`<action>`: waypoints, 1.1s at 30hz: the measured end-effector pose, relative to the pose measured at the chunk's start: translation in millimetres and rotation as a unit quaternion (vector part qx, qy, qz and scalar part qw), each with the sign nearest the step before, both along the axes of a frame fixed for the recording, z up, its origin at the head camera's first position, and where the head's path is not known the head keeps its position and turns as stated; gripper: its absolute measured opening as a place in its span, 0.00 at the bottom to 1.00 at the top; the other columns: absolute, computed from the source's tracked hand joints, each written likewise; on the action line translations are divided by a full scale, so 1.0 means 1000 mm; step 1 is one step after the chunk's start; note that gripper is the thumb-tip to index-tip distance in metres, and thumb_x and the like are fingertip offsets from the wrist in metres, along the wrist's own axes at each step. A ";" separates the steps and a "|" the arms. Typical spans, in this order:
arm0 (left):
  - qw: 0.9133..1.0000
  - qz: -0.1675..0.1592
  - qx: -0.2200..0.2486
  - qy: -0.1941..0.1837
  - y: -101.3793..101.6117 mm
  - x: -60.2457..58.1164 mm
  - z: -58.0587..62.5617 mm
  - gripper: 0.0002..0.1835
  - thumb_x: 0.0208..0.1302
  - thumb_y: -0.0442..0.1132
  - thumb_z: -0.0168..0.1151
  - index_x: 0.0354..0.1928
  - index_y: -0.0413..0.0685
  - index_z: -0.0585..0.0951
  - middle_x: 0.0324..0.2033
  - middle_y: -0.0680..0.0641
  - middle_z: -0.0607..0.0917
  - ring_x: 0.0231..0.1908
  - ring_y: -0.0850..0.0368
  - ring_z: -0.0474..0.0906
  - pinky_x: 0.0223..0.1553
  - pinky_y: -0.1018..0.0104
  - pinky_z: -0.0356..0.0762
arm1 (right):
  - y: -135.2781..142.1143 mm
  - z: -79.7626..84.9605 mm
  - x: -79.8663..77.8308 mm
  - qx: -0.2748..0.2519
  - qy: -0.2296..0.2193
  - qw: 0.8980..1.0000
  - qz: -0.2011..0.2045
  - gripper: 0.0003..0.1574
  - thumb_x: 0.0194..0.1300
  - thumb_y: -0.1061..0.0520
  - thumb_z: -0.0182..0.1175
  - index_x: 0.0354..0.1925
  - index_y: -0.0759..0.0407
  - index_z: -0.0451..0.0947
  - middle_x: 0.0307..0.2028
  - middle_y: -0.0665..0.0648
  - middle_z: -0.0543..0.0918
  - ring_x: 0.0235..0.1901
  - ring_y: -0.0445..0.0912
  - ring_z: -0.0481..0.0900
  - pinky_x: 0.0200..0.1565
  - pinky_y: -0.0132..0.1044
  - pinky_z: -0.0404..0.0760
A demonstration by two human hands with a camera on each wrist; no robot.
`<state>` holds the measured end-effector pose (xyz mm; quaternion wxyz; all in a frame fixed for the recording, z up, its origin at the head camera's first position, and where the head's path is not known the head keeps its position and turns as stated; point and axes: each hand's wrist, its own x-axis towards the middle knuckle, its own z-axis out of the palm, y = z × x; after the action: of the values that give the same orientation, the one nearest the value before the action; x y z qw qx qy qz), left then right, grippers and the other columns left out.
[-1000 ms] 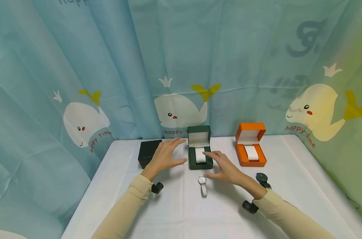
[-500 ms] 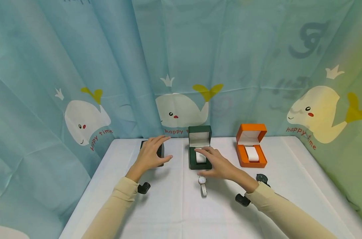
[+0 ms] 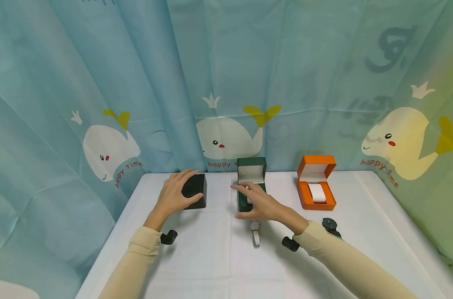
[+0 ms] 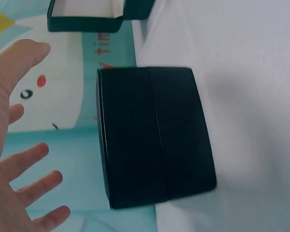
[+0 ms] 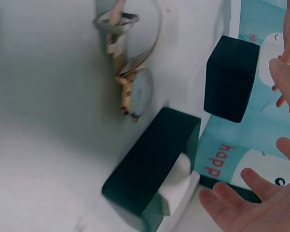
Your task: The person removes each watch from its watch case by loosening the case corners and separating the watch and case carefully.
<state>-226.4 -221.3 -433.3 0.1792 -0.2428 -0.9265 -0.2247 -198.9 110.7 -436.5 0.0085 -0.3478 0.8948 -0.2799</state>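
A closed black box [image 3: 194, 185] stands at the table's back left, with my left hand [image 3: 172, 194] over its left side, fingers spread. In the left wrist view the black box [image 4: 130, 140] shows a seam across its side, apart from my fingertips [image 4: 50, 180]. My right hand [image 3: 261, 204], fingers extended and thumb apart, hovers over the open green watch box [image 3: 251, 161], partly hiding its white cushion. Just in front of that box lies a white-strapped watch [image 3: 255, 226]. The right wrist view shows its pale dial and rose-gold case [image 5: 127, 94]. Both hands hold nothing.
An open orange watch box [image 3: 330, 202] with a white cushion [image 3: 317, 193] stands at the back right. A black watch [image 3: 329, 224] lies in front of it, partly behind my right sleeve. A blue whale-print curtain [image 3: 226, 83] hangs behind the white table [image 3: 219, 257].
My left hand has moved left, from beside the black box to over its left part. My right hand has shifted left across the green box. The boxes and watches have stayed put.
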 end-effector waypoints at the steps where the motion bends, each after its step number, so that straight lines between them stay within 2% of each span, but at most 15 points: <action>1: 1.000 0.001 0.002 -0.002 -0.003 0.001 0.000 0.41 0.57 0.57 0.75 0.71 0.54 0.74 0.69 0.39 0.74 0.62 0.32 0.71 0.59 0.29 0.67 | -0.003 0.000 -0.001 0.000 0.000 1.000 0.006 0.55 0.61 0.41 0.74 0.78 0.50 0.61 0.73 0.65 0.63 0.68 0.61 0.65 0.57 0.60 0.78; 10: 0.998 0.010 0.034 -0.042 -0.029 0.006 -0.006 0.41 0.58 0.51 0.76 0.74 0.54 0.71 0.72 0.34 0.68 0.66 0.28 0.65 0.61 0.24 0.61 | -0.023 0.006 -0.012 0.012 -0.014 0.999 0.031 0.56 0.61 0.42 0.75 0.79 0.49 0.58 0.76 0.66 0.59 0.74 0.63 0.60 0.65 0.63 0.71; 19: 0.989 0.029 0.065 -0.128 -0.044 0.009 -0.008 0.49 0.58 0.51 0.76 0.79 0.53 0.62 0.77 0.35 0.59 0.75 0.31 0.53 0.68 0.25 0.52 | -0.043 0.004 -0.030 0.019 0.005 0.998 0.067 0.57 0.62 0.42 0.74 0.80 0.50 0.56 0.77 0.62 0.57 0.74 0.59 0.61 0.68 0.56 0.70; 23: 0.986 0.023 0.080 -0.144 -0.048 0.009 -0.010 0.52 0.57 0.51 0.78 0.79 0.50 0.60 0.76 0.36 0.60 0.73 0.33 0.57 0.68 0.30 0.59 | -0.051 0.004 -0.036 0.017 0.002 0.997 0.081 0.57 0.63 0.42 0.74 0.80 0.52 0.56 0.77 0.64 0.56 0.73 0.61 0.61 0.68 0.57 0.69; 26: 0.984 0.021 0.094 -0.149 -0.051 0.008 -0.014 0.54 0.55 0.50 0.80 0.79 0.50 0.59 0.76 0.37 0.60 0.70 0.33 0.63 0.65 0.33 0.67 | -0.057 0.006 -0.039 0.022 0.000 0.996 0.084 0.57 0.63 0.42 0.73 0.80 0.54 0.56 0.77 0.65 0.55 0.73 0.62 0.61 0.68 0.58 0.69; 30: 0.982 0.028 0.103 -0.156 -0.055 0.006 -0.018 0.57 0.52 0.48 0.82 0.80 0.52 0.58 0.77 0.37 0.58 0.67 0.30 0.66 0.62 0.31 0.69 | -0.063 0.007 -0.046 0.026 0.000 0.996 0.082 0.57 0.63 0.43 0.74 0.80 0.54 0.56 0.77 0.65 0.56 0.73 0.62 0.61 0.67 0.59 0.70; 33: 0.977 0.041 0.108 -0.177 -0.057 0.005 -0.021 0.60 0.51 0.46 0.83 0.81 0.55 0.55 0.78 0.37 0.55 0.67 0.29 0.66 0.62 0.30 0.69 | -0.068 0.007 -0.050 0.026 -0.003 0.996 0.084 0.57 0.62 0.43 0.74 0.79 0.55 0.57 0.77 0.65 0.56 0.74 0.62 0.59 0.68 0.59 0.68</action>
<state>-221.9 -278.7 -454.0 0.0467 -0.1401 -0.9230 -0.3554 -249.1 42.8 -429.2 0.0434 -0.4207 0.8693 -0.2556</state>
